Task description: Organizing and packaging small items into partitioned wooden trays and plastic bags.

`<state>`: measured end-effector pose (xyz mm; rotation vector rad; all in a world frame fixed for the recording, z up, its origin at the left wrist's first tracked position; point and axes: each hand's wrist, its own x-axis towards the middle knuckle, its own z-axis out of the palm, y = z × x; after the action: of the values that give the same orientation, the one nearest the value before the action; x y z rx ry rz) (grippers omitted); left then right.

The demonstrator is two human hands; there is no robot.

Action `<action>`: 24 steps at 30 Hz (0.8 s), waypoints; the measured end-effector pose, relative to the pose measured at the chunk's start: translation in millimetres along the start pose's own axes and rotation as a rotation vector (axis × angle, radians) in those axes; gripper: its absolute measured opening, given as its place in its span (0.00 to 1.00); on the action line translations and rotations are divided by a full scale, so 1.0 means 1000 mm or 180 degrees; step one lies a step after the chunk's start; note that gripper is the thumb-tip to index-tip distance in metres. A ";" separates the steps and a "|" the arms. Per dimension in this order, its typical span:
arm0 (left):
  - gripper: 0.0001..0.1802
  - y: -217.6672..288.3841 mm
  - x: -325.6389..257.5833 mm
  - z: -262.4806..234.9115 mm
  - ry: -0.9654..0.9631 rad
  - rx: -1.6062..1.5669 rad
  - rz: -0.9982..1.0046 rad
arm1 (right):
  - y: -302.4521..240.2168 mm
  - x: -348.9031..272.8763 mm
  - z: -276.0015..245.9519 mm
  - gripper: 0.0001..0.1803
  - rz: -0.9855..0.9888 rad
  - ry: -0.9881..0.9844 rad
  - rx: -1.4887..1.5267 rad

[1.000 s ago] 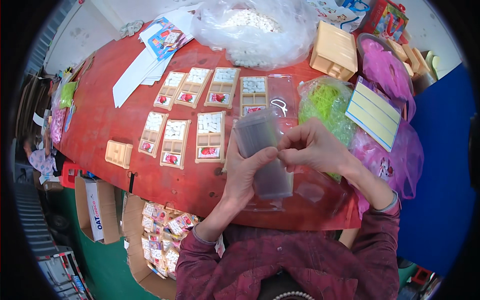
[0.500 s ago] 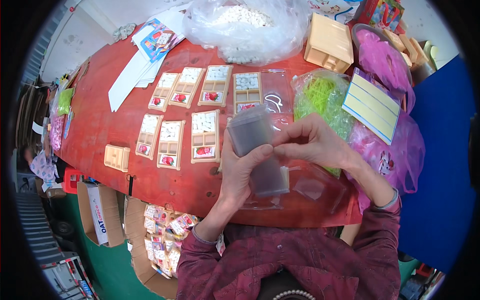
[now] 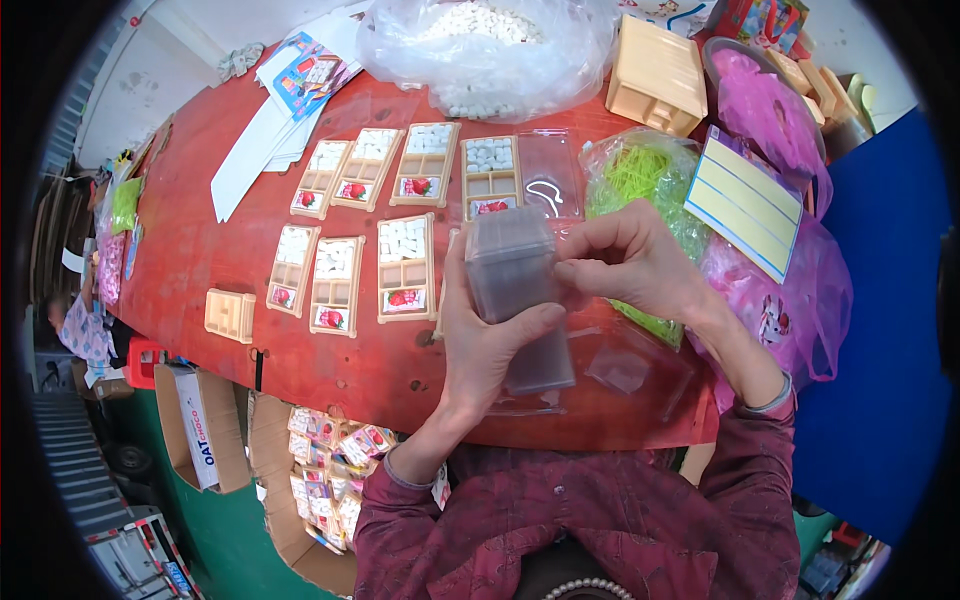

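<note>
My left hand (image 3: 478,345) is wrapped round a thick stack of clear plastic covers (image 3: 512,268), tilted above the table's near side. At the stack's right edge, the thumb and fingers of my right hand (image 3: 640,255) are pinched together on the rim of a cover; how many covers they hold cannot be told. Below the hands lies another stack of clear covers (image 3: 542,368). Beyond them stand several beige compartment trays (image 3: 405,268) with white pieces and a strawberry card in each. One tray (image 3: 491,175) has a clear cover (image 3: 550,178) with a white loop beside it.
A bag of white pieces (image 3: 490,60) lies at the back. To the right are a bag of green shreds (image 3: 640,180), a striped yellow card (image 3: 745,205) and pink bags (image 3: 775,300). A small beige piece (image 3: 230,315) sits left. A carton of packed sets (image 3: 325,470) stands below the table edge.
The stack in my left hand has turned more upright. My right hand has shifted slightly up and stays pinched at the stack's edge. The view has moved slightly.
</note>
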<state>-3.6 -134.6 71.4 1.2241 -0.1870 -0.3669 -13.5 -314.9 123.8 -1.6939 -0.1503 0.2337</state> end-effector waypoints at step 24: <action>0.40 0.000 0.002 0.003 0.0103 -0.0485 -0.0531 | -0.005 -0.005 -0.004 0.05 0.0282 0.0527 0.0242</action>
<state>-2.8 -137.9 72.1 1.0971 -0.0281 -0.4970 -17.0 -318.9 129.1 -1.6379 0.0562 0.1620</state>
